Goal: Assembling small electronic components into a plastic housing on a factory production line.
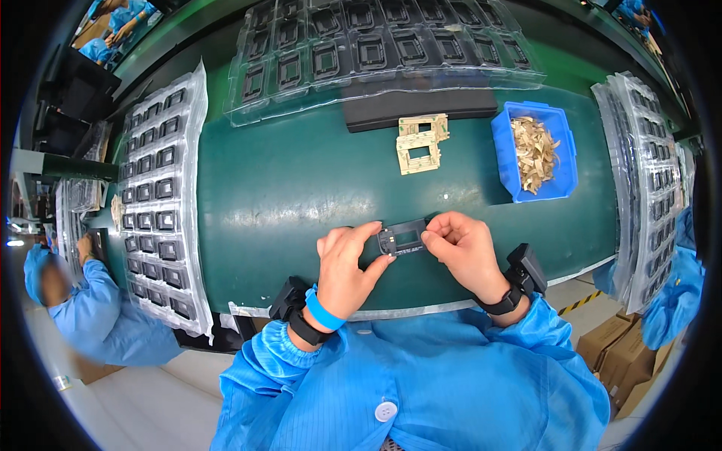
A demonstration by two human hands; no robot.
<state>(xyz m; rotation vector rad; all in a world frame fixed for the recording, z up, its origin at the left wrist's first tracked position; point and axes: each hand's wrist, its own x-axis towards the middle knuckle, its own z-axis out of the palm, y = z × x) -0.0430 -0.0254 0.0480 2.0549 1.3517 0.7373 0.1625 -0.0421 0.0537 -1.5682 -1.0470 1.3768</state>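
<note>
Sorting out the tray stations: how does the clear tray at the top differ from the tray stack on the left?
The top clear tray lies crosswise, along the far edge of the green mat; the left tray stack runs lengthwise beside it. The top one has larger, widely spaced pockets; the left one has smaller, tightly packed pockets. Both are clear blister trays holding black frame parts.

Electronics assembly line in a factory: a long green-matted bench (pixel 301 188) carries clear blister trays (pixel 383 52) of small black frame parts at the back, w/ more stacked trays (pixel 162 195) at left and others (pixel 647 180) at right. A blue parts bin (pixel 504 150) holds peeled tan backing scraps, and workers incl. a neighbour (pixel 90 308) wear blue cleanroom smocks; cardboard cartons (pixel 617 353) sit on the floor.
</note>
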